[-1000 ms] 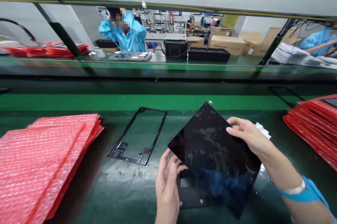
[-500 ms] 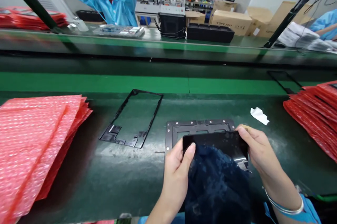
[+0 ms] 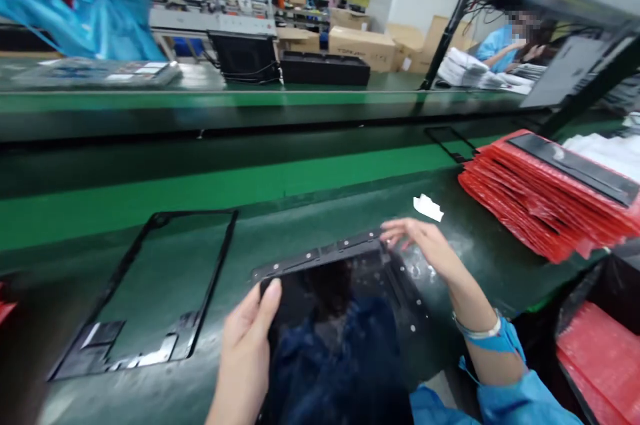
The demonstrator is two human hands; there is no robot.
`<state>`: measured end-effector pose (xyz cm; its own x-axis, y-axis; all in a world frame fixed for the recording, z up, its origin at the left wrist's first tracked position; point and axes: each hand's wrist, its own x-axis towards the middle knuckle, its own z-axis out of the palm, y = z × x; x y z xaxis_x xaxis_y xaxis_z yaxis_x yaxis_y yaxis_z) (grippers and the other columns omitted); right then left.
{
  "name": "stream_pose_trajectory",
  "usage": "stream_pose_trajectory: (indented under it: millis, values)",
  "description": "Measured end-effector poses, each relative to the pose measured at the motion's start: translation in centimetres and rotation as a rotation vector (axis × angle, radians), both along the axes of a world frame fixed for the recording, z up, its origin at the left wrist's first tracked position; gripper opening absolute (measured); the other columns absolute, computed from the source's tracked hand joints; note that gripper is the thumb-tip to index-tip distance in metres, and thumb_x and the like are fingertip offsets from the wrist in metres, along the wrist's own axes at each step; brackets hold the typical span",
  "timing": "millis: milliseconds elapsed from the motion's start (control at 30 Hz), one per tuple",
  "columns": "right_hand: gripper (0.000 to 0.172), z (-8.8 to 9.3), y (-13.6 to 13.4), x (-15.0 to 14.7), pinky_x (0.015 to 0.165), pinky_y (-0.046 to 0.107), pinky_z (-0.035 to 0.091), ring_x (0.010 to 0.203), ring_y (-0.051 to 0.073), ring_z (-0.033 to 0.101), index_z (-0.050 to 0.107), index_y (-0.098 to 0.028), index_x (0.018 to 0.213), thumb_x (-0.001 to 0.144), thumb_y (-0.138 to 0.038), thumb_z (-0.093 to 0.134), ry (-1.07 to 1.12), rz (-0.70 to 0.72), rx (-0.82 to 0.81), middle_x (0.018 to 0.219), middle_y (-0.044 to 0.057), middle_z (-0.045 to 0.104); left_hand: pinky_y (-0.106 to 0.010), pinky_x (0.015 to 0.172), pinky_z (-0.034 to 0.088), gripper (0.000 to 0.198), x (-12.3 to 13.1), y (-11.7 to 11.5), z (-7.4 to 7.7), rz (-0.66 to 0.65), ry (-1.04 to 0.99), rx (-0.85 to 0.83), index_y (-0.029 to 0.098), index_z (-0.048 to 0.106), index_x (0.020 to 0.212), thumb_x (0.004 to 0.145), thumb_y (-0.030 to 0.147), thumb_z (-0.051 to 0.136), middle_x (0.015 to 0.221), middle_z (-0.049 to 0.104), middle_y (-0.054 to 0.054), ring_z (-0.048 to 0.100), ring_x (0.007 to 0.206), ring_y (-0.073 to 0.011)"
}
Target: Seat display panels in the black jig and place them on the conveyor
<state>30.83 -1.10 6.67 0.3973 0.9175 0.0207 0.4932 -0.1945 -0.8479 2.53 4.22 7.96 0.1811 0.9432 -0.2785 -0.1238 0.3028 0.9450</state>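
A dark glossy panel (image 3: 340,345) is tilted toward me, its left edge gripped by my left hand (image 3: 250,338) with the thumb on its front. Partly hidden beneath the panel lies a black frame plate (image 3: 407,292) with small round silvery spots along its border. My right hand (image 3: 413,238) is off the panel, fingers apart, over the plate's upper right corner. Left of them, a thin black open frame (image 3: 213,278) rests on the dark green work surface (image 3: 300,218). A scrap of white paper (image 3: 428,207) lies beyond my right hand.
Red bubble bags (image 3: 525,205) are stacked at the right with a dark panel (image 3: 575,168) on top. Another thin frame (image 3: 450,144) lies behind. A black-lined bin (image 3: 580,305) holds red bags at lower right. Two people in blue are across the bench.
My right hand has let go of the panel's right edge and opened. The view has swung to the right, bringing the right stack and the bin into sight.
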Motion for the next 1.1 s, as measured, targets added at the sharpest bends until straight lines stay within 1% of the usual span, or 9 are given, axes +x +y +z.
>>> stream_pose_trajectory:
  millis: [133, 200, 333, 433, 533, 600, 700, 900, 1100]
  values:
    - [0.021, -0.9, 1.2, 6.2, 0.085, 0.037, 0.046, 0.102, 0.026, 0.060, 0.070, -0.020, 0.096, 0.084, -0.034, 0.060, -0.338, -0.457, -0.047, 0.100, 0.012, 0.070, -0.033, 0.084, 0.052, 0.052, -0.2, 1.8, -0.2, -0.093, -0.016, -0.041, 0.018, 0.072, 0.091, 0.063, 0.061, 0.081, 0.083, 0.072, -0.005, 0.066, 0.086, -0.0248]
    - [0.011, -1.6, 1.7, 8.0, 0.081, 0.037, 0.046, 0.097, 0.027, 0.061, 0.067, -0.020, 0.080, 0.080, -0.030, 0.064, -0.324, -0.510, -0.064, 0.089, 0.012, 0.069, -0.032, 0.088, 0.050, 0.050, 0.1, 1.6, -0.7, -0.146, -0.024, -0.011, 0.018, 0.071, 0.090, 0.066, 0.060, 0.080, 0.086, 0.072, -0.005, 0.065, 0.088, -0.0239]
    - [0.028, -1.8, 2.8, 7.4, 0.067, 0.033, 0.047, 0.073, 0.022, 0.061, 0.057, -0.020, 0.068, 0.081, -0.045, 0.063, -0.231, -0.489, -0.040, 0.070, 0.007, 0.063, -0.029, 0.084, 0.048, 0.045, 0.9, 0.7, -1.8, -0.273, 0.006, 0.074, 0.017, 0.068, 0.085, 0.074, 0.061, 0.071, 0.084, 0.069, -0.005, 0.062, 0.085, -0.0217]
    - [0.037, 0.0, 3.5, 3.4, 0.061, 0.030, 0.048, 0.068, 0.018, 0.060, 0.059, -0.020, 0.075, 0.076, -0.056, 0.065, -0.079, -0.251, 0.056, 0.076, 0.006, 0.065, -0.026, 0.070, 0.044, 0.044, 1.0, 0.1, -2.0, -0.331, 0.085, 0.123, 0.017, 0.062, 0.074, 0.078, 0.061, 0.065, 0.072, 0.061, -0.002, 0.054, 0.072, -0.0176]
    - [0.031, 2.8, 4.7, -1.9, 0.064, 0.028, 0.048, 0.070, 0.016, 0.060, 0.063, -0.019, 0.074, 0.070, -0.047, 0.076, 0.145, 0.261, 0.126, 0.077, 0.003, 0.067, -0.025, 0.066, 0.041, 0.042, 0.7, -0.2, -1.6, -0.340, 0.134, 0.145, 0.018, 0.057, 0.070, 0.083, 0.058, 0.061, 0.069, 0.056, 0.000, 0.048, 0.067, -0.0151]
    - [0.023, 4.2, 6.0, -5.2, 0.063, 0.025, 0.046, 0.069, 0.013, 0.058, 0.065, -0.018, 0.073, 0.070, -0.037, 0.078, 0.247, 0.525, 0.056, 0.075, 0.001, 0.066, -0.025, 0.066, 0.041, 0.040, 0.6, -0.3, -1.3, -0.359, 0.149, 0.143, 0.017, 0.059, 0.073, 0.085, 0.056, 0.058, 0.071, 0.057, -0.001, 0.050, 0.069, -0.0157]
    - [0.021, 4.8, 7.9, -8.3, 0.057, 0.022, 0.041, 0.062, 0.009, 0.052, 0.064, -0.017, 0.073, 0.072, -0.033, 0.078, 0.376, 0.763, -0.102, 0.071, -0.002, 0.063, -0.027, 0.068, 0.045, 0.039, 0.5, -0.5, -1.1, -0.372, 0.155, 0.142, 0.016, 0.067, 0.083, 0.085, 0.054, 0.058, 0.071, 0.062, -0.002, 0.054, 0.070, -0.0176]
    - [0.032, 3.2, 9.8, -9.7, 0.055, 0.019, 0.042, 0.061, 0.007, 0.052, 0.067, -0.015, 0.086, 0.065, -0.032, 0.085, 0.542, 0.987, -0.374, 0.071, -0.003, 0.062, -0.031, 0.084, 0.052, 0.029, 0.8, -0.8, -1.6, -0.327, 0.055, 0.082, 0.018, 0.073, 0.090, 0.082, 0.043, 0.062, 0.085, 0.073, -0.006, 0.067, 0.091, -0.0242]
    - [0.034, 2.9, 9.3, -9.9, 0.044, 0.017, 0.037, 0.053, 0.007, 0.052, 0.058, -0.016, 0.079, 0.068, -0.038, 0.081, 0.531, 0.977, -0.549, 0.065, -0.004, 0.061, -0.033, 0.083, 0.054, 0.022, 0.9, -0.8, -1.6, -0.330, -0.068, 0.049, 0.018, 0.074, 0.085, 0.080, 0.037, 0.065, 0.081, 0.075, -0.005, 0.069, 0.088, -0.0254]
